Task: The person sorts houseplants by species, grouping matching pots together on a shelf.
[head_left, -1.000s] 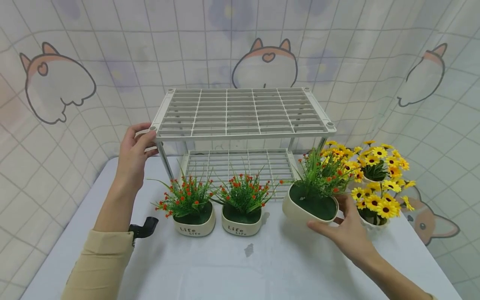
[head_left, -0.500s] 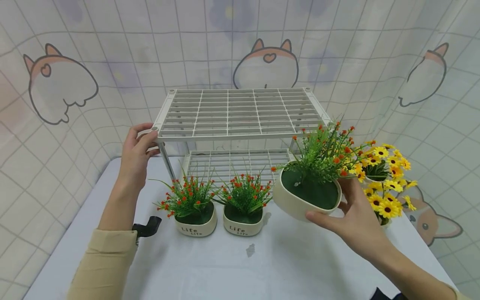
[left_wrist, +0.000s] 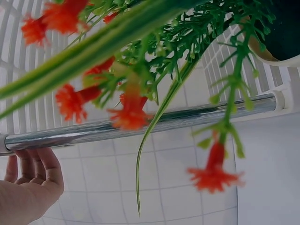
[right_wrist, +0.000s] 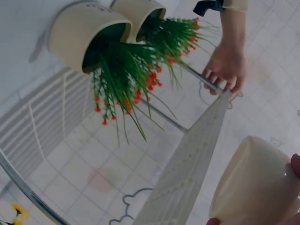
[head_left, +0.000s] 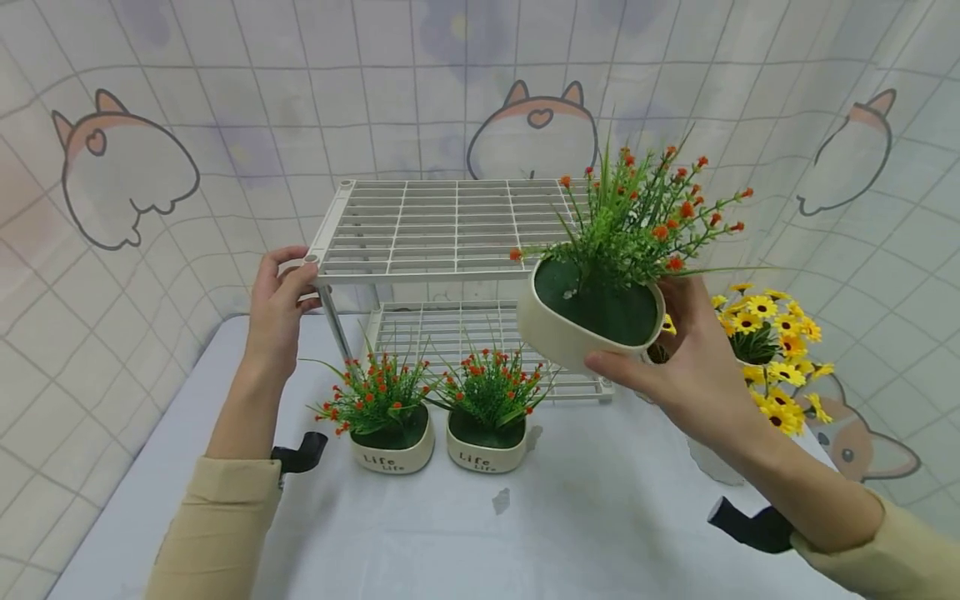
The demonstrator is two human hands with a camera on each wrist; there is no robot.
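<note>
My right hand (head_left: 701, 367) grips a cream flowerpot (head_left: 581, 333) by its rim and side, thumb in front. Green grass and small orange-red flowers fill this tilted pot, which is up off the table, in front of the right end of the white two-tier rack (head_left: 450, 225). In the right wrist view the lifted pot (right_wrist: 255, 183) shows its smooth side. My left hand (head_left: 279, 308) holds the rack's front left top corner, thumb at the edge and fingers bent behind it. Two matching "Life" pots, a left pot (head_left: 393, 454) and a middle pot (head_left: 486, 450), stand before the rack.
Yellow artificial flowers (head_left: 780, 333) in white pots stand at the right of the table (head_left: 450, 533), partly behind my right forearm. A tiled-pattern curtain (head_left: 315, 100) surrounds the table. A metal post (left_wrist: 187, 119) joins the rack's two tiers.
My right hand has raised the flowerpot from low at the rack's right front to the height of its top shelf, slightly leftward. My left hand stays on the rack corner.
</note>
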